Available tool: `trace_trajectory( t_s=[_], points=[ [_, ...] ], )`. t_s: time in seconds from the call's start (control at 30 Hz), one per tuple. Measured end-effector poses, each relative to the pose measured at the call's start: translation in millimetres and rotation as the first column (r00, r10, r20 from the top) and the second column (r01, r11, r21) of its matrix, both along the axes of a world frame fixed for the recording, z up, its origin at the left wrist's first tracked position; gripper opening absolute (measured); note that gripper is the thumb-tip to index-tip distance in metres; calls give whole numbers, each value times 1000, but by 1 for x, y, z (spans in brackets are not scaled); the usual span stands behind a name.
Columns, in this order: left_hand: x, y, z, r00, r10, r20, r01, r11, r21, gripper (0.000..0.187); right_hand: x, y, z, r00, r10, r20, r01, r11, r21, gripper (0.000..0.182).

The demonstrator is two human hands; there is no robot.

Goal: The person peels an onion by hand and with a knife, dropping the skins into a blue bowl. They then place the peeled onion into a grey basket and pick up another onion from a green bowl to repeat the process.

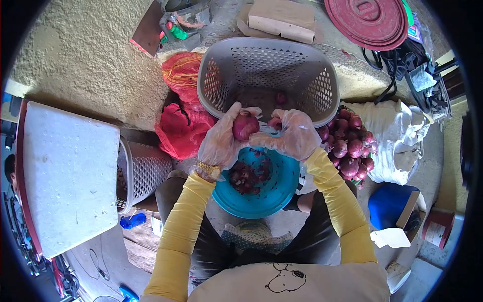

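Observation:
In clear plastic gloves, both hands are above a blue basin (pixel 284 194) that holds dark red onion skins and scraps (pixel 247 177). My left hand (pixel 220 138) is closed around a red onion (pixel 245 126). Just to its right, my right hand (pixel 298 133) has its fingers curled, with the thumb side pointing at the onion. A small reddish bit shows by its fingertips, and I cannot make out what it is. Beyond the hands stands a grey perforated basket (pixel 269 63) with one red onion (pixel 280 97) on its bottom.
A pile of red onions (pixel 352 148) spills beside a white sack (pixel 397 131) on the right. A red mesh sack (pixel 186 121) lies left of the basket. A white board (pixel 73 176) and another perforated basket (pixel 148 168) stand at left. A blue container (pixel 392 205) is at right.

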State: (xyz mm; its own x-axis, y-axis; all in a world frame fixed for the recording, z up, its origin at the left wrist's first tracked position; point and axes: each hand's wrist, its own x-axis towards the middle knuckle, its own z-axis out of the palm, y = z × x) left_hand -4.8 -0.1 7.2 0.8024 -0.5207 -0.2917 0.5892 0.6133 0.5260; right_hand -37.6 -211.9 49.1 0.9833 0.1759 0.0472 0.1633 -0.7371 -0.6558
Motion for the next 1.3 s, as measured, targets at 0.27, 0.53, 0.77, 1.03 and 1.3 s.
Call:
trace_trajectory(
  t_s=[0.27, 0.53, 0.77, 1.03, 1.3],
  points=[
    [-3, -4, 2, 990, -124, 72, 120, 991, 67, 51, 0, -1, -9, 997, 72, -14, -71, 996, 61, 74],
    [-10, -1, -22, 775, -190, 603, -130, 886, 445, 48, -1, -1, -18, 986, 122, 114, -126, 992, 23, 69],
    [-2, 4, -7, 970, -195, 144, 185, 979, 81, 50, 2, -3, -19, 986, 166, -34, -160, 978, 135, 60],
    [-13, 6, -4, 806, -196, 559, -84, 897, 434, 49, -2, -2, -21, 974, 227, 0, -224, 962, 153, 53],
    [3, 12, -30, 995, -97, -2, 97, 993, -64, 48, -11, 10, -33, 869, 492, 48, -479, 862, -165, 54]
  ],
)
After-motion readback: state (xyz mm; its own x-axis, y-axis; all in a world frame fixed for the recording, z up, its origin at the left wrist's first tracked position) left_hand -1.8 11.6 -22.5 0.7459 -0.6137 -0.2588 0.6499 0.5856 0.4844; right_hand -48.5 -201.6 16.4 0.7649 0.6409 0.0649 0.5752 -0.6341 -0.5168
